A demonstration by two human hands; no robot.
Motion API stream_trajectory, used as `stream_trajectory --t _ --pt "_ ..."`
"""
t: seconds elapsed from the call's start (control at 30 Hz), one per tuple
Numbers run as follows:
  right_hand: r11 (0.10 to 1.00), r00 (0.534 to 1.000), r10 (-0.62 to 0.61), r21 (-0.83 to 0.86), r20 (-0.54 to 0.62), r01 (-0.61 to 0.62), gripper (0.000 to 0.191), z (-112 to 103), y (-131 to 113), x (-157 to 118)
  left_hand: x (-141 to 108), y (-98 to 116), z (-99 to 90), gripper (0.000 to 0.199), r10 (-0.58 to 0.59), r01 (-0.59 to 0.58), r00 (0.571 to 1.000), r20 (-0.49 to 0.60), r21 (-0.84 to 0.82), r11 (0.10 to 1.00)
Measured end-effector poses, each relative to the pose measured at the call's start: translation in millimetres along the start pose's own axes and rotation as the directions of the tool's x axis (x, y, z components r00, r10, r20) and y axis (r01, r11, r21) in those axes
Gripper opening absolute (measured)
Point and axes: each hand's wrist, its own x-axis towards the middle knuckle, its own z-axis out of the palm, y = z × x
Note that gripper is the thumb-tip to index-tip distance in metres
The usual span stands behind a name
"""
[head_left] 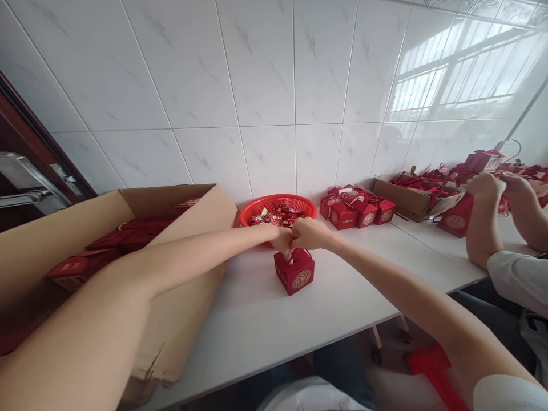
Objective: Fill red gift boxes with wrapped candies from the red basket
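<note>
A small red gift box with a round gold pattern on its front stands upright on the white table. Just over its top, my left hand is closed, with a finger or thumb reaching down to the lid. My right hand is also closed and meets the left one above the box. Whatever is pinched between them is too small and covered to make out. Right behind my hands sits a red plastic basket holding wrapped sweets, partly hidden by my hands.
At left, a large open cardboard carton holds red boxes. Several finished-looking gift boxes stand along the tiled wall. Farther right are a smaller carton with red pieces and another person's hands. A red stool is below the table.
</note>
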Motion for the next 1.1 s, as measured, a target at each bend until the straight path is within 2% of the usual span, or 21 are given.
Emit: stream_trajectory --t 0.07,0.2,0.33,0.4,0.53,0.6,0.67,0.8,0.93,1.1 --pt "1.000 1.000 0.014 0.022 -0.009 -0.014 0.008 -3 8 3 7 5 -4.6 0.021 -0.026 0.024 0.998 -0.050 -0.036 0.999" --pt "0.995 0.999 0.038 0.089 -0.022 -0.035 0.008 -11 25 7 15 9 -13.0 0.024 -0.103 0.089 0.984 -0.144 -0.098 0.991" --pt "0.982 0.997 0.064 0.183 -0.035 -0.056 0.016 -17 41 7 10 5 -11.8 0.019 -0.077 0.027 0.969 -0.235 -0.211 0.977" --pt "0.971 0.996 0.080 0.231 -0.045 -0.067 0.019 -18 47 5 5 1 -2.9 0.018 -0.063 -0.036 0.941 -0.332 -0.283 0.959" --pt "0.946 0.992 0.109 0.313 -0.063 -0.084 0.024 -15 59 3 0 -5 30.1 0.033 -0.084 -0.160 0.839 -0.538 -0.391 0.906" --pt "0.935 0.992 0.113 0.345 -0.058 -0.086 0.027 -11 62 2 3 -8 48.4 0.033 -0.117 -0.249 0.784 -0.609 -0.481 0.841" --pt "0.924 0.994 0.105 0.374 -0.041 -0.082 0.029 -7 63 2 8 -9 64.1 0.032 -0.155 -0.324 0.747 -0.646 -0.557 0.765" --pt "0.903 0.996 0.090 0.424 -0.026 -0.071 0.032 2 63 3 21 -8 85.5 0.035 -0.209 -0.358 0.721 -0.660 -0.614 0.704" --pt "0.867 0.995 0.088 0.495 -0.039 -0.058 0.030 11 62 4 30 -2 99.7 0.033 -0.181 -0.441 0.678 -0.712 -0.591 0.675" --pt "0.747 0.995 0.094 0.663 -0.041 -0.043 0.024 17 63 3 33 1 114.9 0.047 -0.213 -0.495 0.640 -0.738 -0.609 0.620"
